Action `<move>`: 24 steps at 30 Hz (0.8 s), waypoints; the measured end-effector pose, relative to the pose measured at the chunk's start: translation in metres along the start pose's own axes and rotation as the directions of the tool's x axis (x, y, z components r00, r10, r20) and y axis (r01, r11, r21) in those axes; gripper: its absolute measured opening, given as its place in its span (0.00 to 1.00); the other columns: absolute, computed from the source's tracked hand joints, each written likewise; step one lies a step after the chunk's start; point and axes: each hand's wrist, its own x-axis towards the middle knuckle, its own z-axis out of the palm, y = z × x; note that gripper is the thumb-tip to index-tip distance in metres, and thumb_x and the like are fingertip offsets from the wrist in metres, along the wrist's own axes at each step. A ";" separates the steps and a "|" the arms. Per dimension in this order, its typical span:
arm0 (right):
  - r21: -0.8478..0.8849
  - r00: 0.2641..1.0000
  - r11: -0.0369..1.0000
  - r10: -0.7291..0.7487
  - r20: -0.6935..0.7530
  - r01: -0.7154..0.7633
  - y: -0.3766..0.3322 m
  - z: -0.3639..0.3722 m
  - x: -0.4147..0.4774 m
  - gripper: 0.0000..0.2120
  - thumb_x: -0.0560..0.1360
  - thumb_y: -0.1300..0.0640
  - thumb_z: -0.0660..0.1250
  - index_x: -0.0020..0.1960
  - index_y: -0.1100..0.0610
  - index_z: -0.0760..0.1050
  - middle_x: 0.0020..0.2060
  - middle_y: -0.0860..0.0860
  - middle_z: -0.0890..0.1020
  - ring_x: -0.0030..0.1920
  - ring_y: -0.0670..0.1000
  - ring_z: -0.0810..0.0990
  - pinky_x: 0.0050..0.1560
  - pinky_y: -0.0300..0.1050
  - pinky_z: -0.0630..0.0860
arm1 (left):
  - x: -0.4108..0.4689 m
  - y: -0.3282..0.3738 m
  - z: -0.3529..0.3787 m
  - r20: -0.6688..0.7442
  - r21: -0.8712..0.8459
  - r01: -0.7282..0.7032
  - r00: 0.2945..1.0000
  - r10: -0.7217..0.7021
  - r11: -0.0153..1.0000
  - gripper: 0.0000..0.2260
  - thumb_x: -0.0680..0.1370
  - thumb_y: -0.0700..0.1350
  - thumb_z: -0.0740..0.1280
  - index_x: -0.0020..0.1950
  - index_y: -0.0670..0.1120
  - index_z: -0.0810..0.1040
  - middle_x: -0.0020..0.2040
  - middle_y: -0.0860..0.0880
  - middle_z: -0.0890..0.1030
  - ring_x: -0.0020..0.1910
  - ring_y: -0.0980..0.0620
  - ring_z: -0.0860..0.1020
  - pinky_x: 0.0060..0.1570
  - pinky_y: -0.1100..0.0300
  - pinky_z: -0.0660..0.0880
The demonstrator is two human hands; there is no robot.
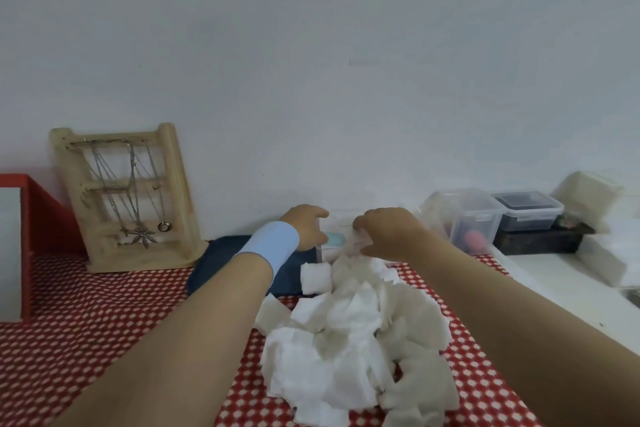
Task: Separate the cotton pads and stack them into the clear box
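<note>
Seen from the head camera, both forearms reached straight forward over the table, the left one wearing a pale blue wristband (273, 248). The left hand (306, 227) gripped the left side of the box (337, 222), thumb hooked over its top edge and fingers curled against the wall. The right hand (386, 234) hovered at the box's right top edge with its fingers curled inward; whether it pinched a pad could not be told (that spot was blurred). The box stood far back, just before the wall (311, 62), and something teal (336, 239) showed through its clear side; its other contents were unclear. The pads (349, 340) lay in a loose, overlapping heap on the red checked cloth (104, 322) between the forearms, the far end of the heap reaching the foot of the box. To the right stood a clear lidded tub (465, 218) with something pink inside, and beside it a second tub (528, 210) with dark contents. A dark pouch (221, 263) lay under the left wrist, and a wooden necklace stand (128, 198) leaned against the wall farther left. Bare cloth showed left of the left forearm.
</note>
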 end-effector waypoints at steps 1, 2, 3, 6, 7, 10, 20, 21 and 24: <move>-0.015 1.000 1.000 -0.008 -0.021 0.008 0.001 0.001 0.002 0.21 0.78 0.43 0.66 0.68 0.50 0.73 0.59 0.50 0.80 0.59 0.54 0.79 0.55 0.49 0.76 | 0.004 -0.001 0.003 0.010 0.028 -0.010 1.000 0.010 1.000 0.29 0.79 0.47 0.70 0.79 0.52 0.66 0.77 0.48 0.67 0.73 0.46 0.70 0.69 0.54 0.68; -0.021 0.999 1.000 -0.011 -0.035 0.010 0.002 0.001 0.003 0.20 0.78 0.42 0.65 0.67 0.50 0.74 0.58 0.50 0.80 0.58 0.55 0.79 0.54 0.48 0.75 | 0.008 -0.002 0.006 0.015 0.061 -0.018 1.000 0.017 0.998 0.29 0.78 0.47 0.72 0.78 0.51 0.68 0.75 0.47 0.69 0.71 0.45 0.72 0.68 0.54 0.70; -0.024 0.999 1.000 -0.012 -0.043 0.011 0.002 0.000 0.004 0.19 0.79 0.42 0.64 0.66 0.50 0.74 0.57 0.50 0.81 0.57 0.55 0.80 0.54 0.48 0.75 | 0.010 -0.003 0.009 0.006 0.088 -0.025 1.000 0.025 0.996 0.28 0.77 0.47 0.74 0.76 0.50 0.70 0.73 0.47 0.70 0.68 0.45 0.73 0.66 0.54 0.71; -0.038 0.998 0.999 -0.029 -0.047 0.027 0.002 -0.003 0.004 0.18 0.79 0.44 0.63 0.65 0.51 0.76 0.53 0.52 0.81 0.54 0.56 0.80 0.49 0.46 0.72 | 0.018 -0.008 0.019 -0.056 0.114 -0.048 0.997 0.055 0.992 0.25 0.73 0.47 0.77 0.68 0.49 0.75 0.66 0.47 0.70 0.59 0.45 0.76 0.57 0.54 0.75; -0.050 0.998 0.998 -0.036 -0.042 0.034 0.000 -0.004 0.003 0.18 0.79 0.45 0.63 0.64 0.52 0.76 0.53 0.52 0.81 0.52 0.56 0.80 0.47 0.45 0.70 | 0.020 -0.009 0.021 -0.072 0.120 -0.053 0.995 0.062 0.991 0.24 0.73 0.47 0.78 0.66 0.50 0.75 0.65 0.48 0.70 0.56 0.46 0.76 0.55 0.54 0.75; -0.095 0.999 0.995 -0.044 -0.026 0.042 -0.004 -0.006 0.003 0.16 0.77 0.47 0.64 0.60 0.55 0.76 0.45 0.52 0.78 0.43 0.56 0.76 0.43 0.45 0.67 | 0.024 -0.010 0.025 -0.090 0.169 -0.058 0.993 0.074 0.984 0.22 0.72 0.46 0.77 0.63 0.51 0.74 0.62 0.49 0.68 0.50 0.47 0.76 0.48 0.55 0.75; 0.107 0.887 0.985 0.166 -0.430 -0.133 0.011 -0.008 0.009 0.16 0.77 0.47 0.66 0.60 0.55 0.74 0.54 0.52 0.78 0.53 0.56 0.77 0.47 0.49 0.73 | 0.022 -0.011 0.004 -0.178 -0.182 -0.098 0.982 0.066 0.978 0.24 0.78 0.52 0.71 0.71 0.52 0.69 0.64 0.51 0.72 0.56 0.49 0.75 0.54 0.56 0.73; 0.124 0.832 0.967 0.256 -0.492 -0.224 0.012 -0.006 0.009 0.18 0.76 0.44 0.68 0.58 0.57 0.73 0.53 0.53 0.77 0.51 0.56 0.76 0.48 0.50 0.74 | 0.022 -0.010 0.000 -0.214 -0.267 -0.076 0.977 0.017 0.961 0.22 0.79 0.53 0.69 0.72 0.51 0.69 0.64 0.52 0.74 0.56 0.49 0.76 0.52 0.57 0.73; 0.472 0.656 0.770 0.626 -0.423 -0.430 0.016 -0.007 0.010 0.22 0.76 0.41 0.69 0.54 0.59 0.69 0.48 0.54 0.74 0.46 0.56 0.74 0.41 0.50 0.73 | 0.024 -0.005 -0.004 -0.176 -0.442 0.063 0.972 -0.155 0.895 0.22 0.81 0.54 0.65 0.72 0.45 0.69 0.64 0.47 0.76 0.54 0.45 0.81 0.54 0.51 0.80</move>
